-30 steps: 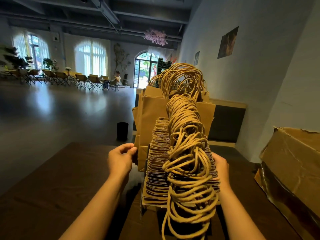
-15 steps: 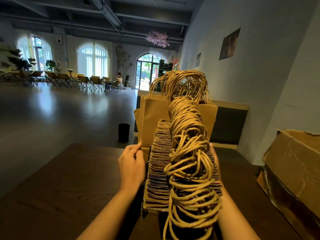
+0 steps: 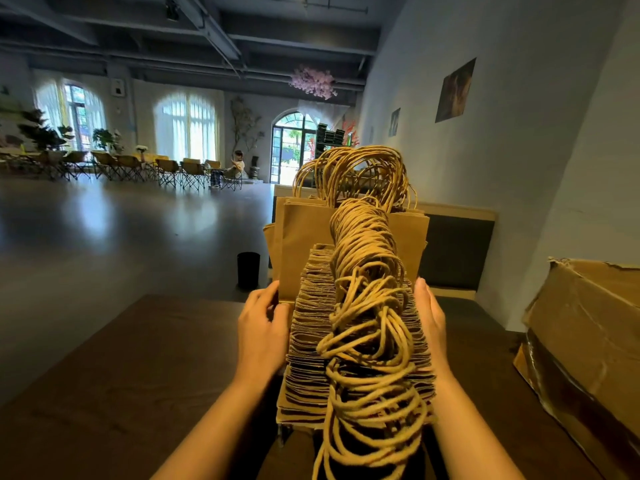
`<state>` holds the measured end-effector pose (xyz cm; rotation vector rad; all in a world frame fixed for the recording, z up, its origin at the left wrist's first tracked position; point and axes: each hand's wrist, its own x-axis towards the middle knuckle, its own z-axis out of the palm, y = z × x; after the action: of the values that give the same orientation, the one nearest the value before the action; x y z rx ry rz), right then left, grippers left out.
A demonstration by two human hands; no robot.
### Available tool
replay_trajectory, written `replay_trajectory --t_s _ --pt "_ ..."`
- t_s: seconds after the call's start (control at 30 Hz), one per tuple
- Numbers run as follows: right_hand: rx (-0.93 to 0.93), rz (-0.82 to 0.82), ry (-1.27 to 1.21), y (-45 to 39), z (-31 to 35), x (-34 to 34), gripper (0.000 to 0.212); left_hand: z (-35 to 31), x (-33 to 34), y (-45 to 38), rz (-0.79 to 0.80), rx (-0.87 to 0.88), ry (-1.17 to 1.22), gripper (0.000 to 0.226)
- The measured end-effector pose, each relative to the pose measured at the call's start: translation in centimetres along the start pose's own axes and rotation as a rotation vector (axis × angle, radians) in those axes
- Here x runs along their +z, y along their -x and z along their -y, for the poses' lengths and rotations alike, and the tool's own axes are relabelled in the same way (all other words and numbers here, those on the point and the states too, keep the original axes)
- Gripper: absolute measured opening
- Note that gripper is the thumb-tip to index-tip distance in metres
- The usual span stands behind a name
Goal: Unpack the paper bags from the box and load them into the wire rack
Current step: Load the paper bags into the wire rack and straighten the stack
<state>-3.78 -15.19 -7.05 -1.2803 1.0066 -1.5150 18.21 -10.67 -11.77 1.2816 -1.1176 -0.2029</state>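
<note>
A long row of flat brown paper bags (image 3: pixel 310 362) stands on edge on the dark table (image 3: pixel 138 375), running away from me. Their twisted paper handles (image 3: pixel 367 306) pile up along the top. Taller bags (image 3: pixel 304 244) stand at the far end. My left hand (image 3: pixel 261 334) rests against the row's left side, fingertips on the bag edges. My right hand (image 3: pixel 431 323) lies flat against the right side. The torn cardboard box (image 3: pixel 588 341) sits at the right. Whatever holds the bags underneath is hidden by them.
A black bin (image 3: pixel 248 270) stands on the floor beyond the table's far edge. A wall and a dark low bench (image 3: pixel 457 251) lie behind the bags. Chairs and a seated person (image 3: pixel 232 171) are far across the hall.
My left hand has come in from the left and now lies against the side of the row. My right hand has slid a little forward along the right side.
</note>
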Motion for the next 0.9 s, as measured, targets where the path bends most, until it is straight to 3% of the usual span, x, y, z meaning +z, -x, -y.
replay_trajectory --t_s 0.13,0.3,0.4,0.63,0.77,0.9 --pt "0.09 0.013 0.027 -2.1 -0.3 -1.6 0.045 0.8 -0.1 -0.7 -0.043 -0.093 0.038 0.027" --pt "0.036 0.026 0.473 -3.4 -4.7 -4.5 0.022 3.3 -0.7 -1.0 -0.011 -0.175 -0.093 0.023" --pt "-0.004 0.054 0.621 -3.1 -5.5 -5.2 0.018 3.9 -0.9 -0.7 -0.005 -0.199 -0.127 0.015" --pt "-0.055 0.099 0.727 -3.1 -5.5 -4.7 0.026 3.9 -1.6 -0.8 0.025 -0.186 -0.147 0.006" --pt "-0.004 -0.002 0.725 -2.9 -5.9 -4.4 0.038 4.4 -2.3 -1.5 0.08 -0.223 -0.179 0.01" --pt "-0.005 -0.089 0.602 -2.7 -6.0 -4.6 0.017 4.1 -2.4 -1.4 0.076 -0.237 -0.175 0.01"
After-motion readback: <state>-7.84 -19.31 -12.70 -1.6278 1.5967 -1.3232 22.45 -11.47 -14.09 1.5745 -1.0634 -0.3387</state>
